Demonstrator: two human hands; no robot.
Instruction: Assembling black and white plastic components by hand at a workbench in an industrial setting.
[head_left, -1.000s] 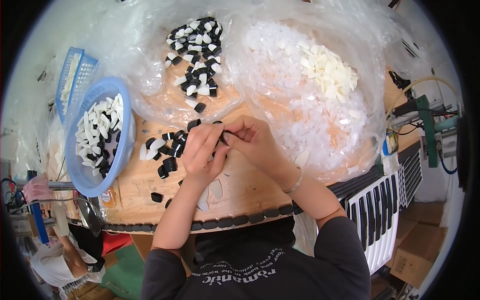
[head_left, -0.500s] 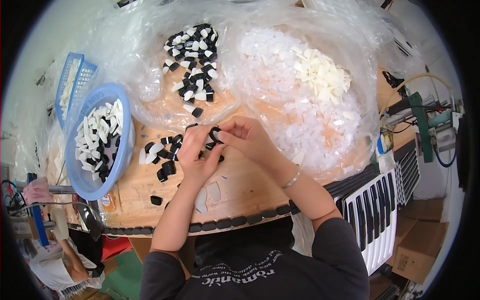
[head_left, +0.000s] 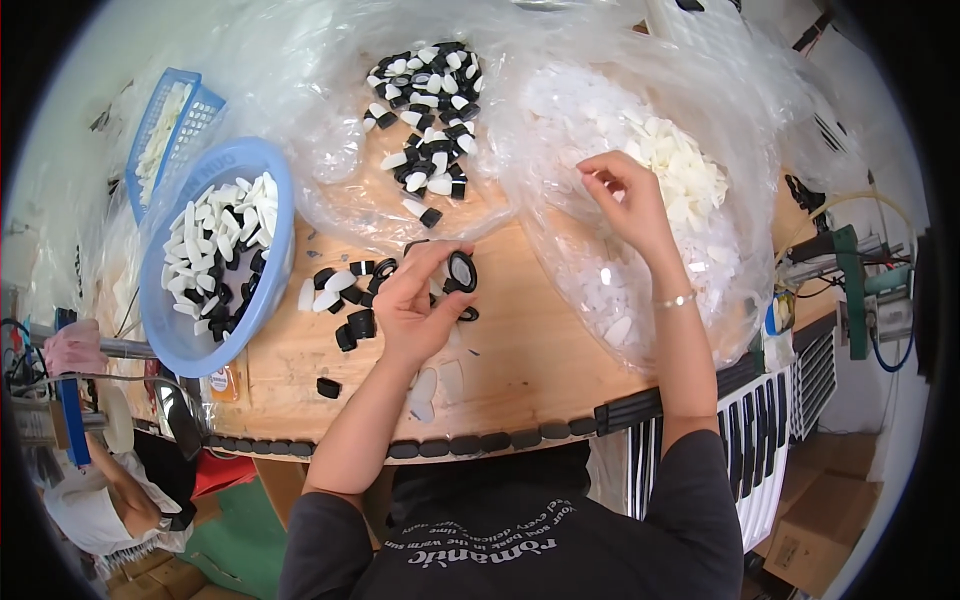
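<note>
Between the thumb and fingers of my left hand point(head_left: 418, 300) is a black round cap point(head_left: 461, 270), its oval pale face turned up. My right hand point(head_left: 625, 195) hovers over the clear plastic sheeting, near a heap of thin cream-white pieces point(head_left: 680, 165). Its thumb and fingers are drawn together; whatever they may pinch is too small to make out. Loose black caps point(head_left: 362, 322) and white pointed pieces point(head_left: 325, 300) lie just left of my left hand. Below its wrist, flat pale pieces point(head_left: 422, 390) rest on the wooden table point(head_left: 520, 370).
A blue basin point(head_left: 285, 250) of white and black pieces stands at the left, with a blue basket point(head_left: 205, 105) behind. Joined black-and-white pieces point(head_left: 430, 90) are piled at the back. Black blocks point(head_left: 460, 445) line the near edge; a keyboard-like panel point(head_left: 750, 440) leans at right.
My right hand has left the cap and moved right and away, over the plastic sheeting. My left hand keeps the cap. The whole view has shifted slightly.
</note>
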